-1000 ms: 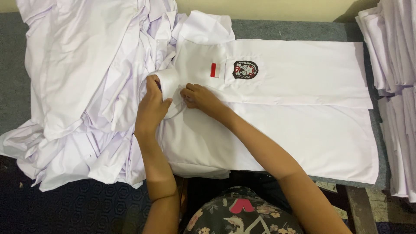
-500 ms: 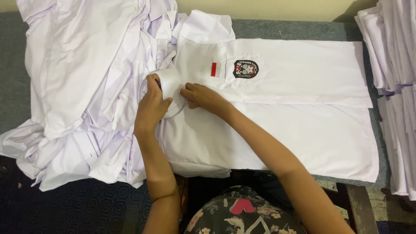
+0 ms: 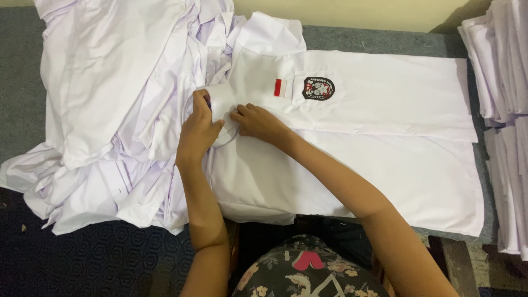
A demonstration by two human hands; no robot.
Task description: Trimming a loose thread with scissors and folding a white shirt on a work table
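A white shirt (image 3: 385,143) lies flat on a grey surface, its collar pointing left. It carries a dark round badge (image 3: 318,88) on the chest pocket and a small red and white patch (image 3: 280,87). My left hand (image 3: 198,132) grips the collar (image 3: 224,104) from the left side. My right hand (image 3: 258,122) pinches the same collar from the right, fingertips pressed into the cloth. Both hands almost touch each other at the neck of the shirt.
A big loose heap of white shirts (image 3: 110,104) fills the left side, next to my left hand. A stack of folded white shirts (image 3: 506,110) stands at the right edge. The grey surface (image 3: 16,82) meets dark patterned floor (image 3: 99,264) at the front.
My hands stay at the collar with only slight finger shifts. The shirt and the heaps have not moved.
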